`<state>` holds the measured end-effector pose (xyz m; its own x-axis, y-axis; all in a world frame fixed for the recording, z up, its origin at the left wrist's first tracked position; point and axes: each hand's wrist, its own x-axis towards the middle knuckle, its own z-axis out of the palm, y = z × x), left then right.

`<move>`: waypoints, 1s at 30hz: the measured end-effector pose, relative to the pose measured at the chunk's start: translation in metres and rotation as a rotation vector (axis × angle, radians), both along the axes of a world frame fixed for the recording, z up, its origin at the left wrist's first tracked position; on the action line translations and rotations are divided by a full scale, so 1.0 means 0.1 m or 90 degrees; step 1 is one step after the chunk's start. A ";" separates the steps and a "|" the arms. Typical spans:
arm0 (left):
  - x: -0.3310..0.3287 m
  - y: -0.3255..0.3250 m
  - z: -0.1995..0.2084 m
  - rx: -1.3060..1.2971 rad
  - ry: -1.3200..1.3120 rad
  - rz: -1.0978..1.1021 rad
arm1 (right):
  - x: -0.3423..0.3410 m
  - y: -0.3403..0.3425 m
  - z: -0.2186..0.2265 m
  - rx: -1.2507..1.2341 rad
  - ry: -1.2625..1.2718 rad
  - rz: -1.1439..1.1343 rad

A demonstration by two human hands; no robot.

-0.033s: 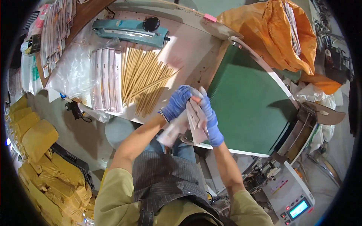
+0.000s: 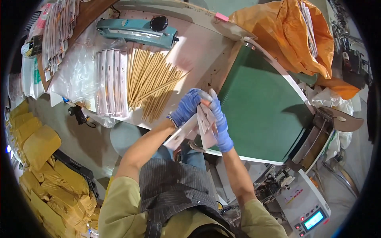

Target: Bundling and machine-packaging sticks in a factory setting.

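Note:
Both my hands wear blue gloves and meet in front of my apron, near the left edge of a green conveyor belt [image 2: 262,107]. My left hand [image 2: 185,107] is closed on a long, flat, pale printed packet [image 2: 180,135] that slants down toward me. Closed around a small bunch of similar packets [image 2: 206,125], my right hand [image 2: 221,125] has its fingertips against the left hand's. The upper ends of the packets are hidden by the gloves. Just left of my hands, many thin wooden sticks [image 2: 152,83] lie in a loose pile on the pale tabletop [image 2: 194,43].
Several printed packets [image 2: 112,83] lie side by side left of the sticks, beside clear plastic bags [image 2: 77,75]. A teal heat sealer [image 2: 135,33] stands behind. An orange bag [image 2: 281,35] is at the far right, yellow packages [image 2: 55,182] lower left, a machine with a lit screen [image 2: 313,220] lower right.
The packet in my left hand has swung slightly up and left at its lower end. The bunch in my right hand has shifted slightly; both hands stay in nearly the same place.

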<state>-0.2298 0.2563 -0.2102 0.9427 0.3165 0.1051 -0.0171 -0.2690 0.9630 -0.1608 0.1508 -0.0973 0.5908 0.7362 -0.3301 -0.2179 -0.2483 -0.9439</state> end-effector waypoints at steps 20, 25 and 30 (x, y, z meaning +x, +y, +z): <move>0.22 0.11 0.85 -0.023 -0.067 -0.152 | -0.13 0.11 0.74 0.017 -0.152 -0.187; 0.09 0.36 0.59 0.146 0.015 -0.043 | 0.04 0.11 0.93 0.180 -0.321 -0.135; 0.11 0.01 0.22 0.108 -0.017 0.043 | 0.02 0.15 0.94 0.219 -0.183 -0.220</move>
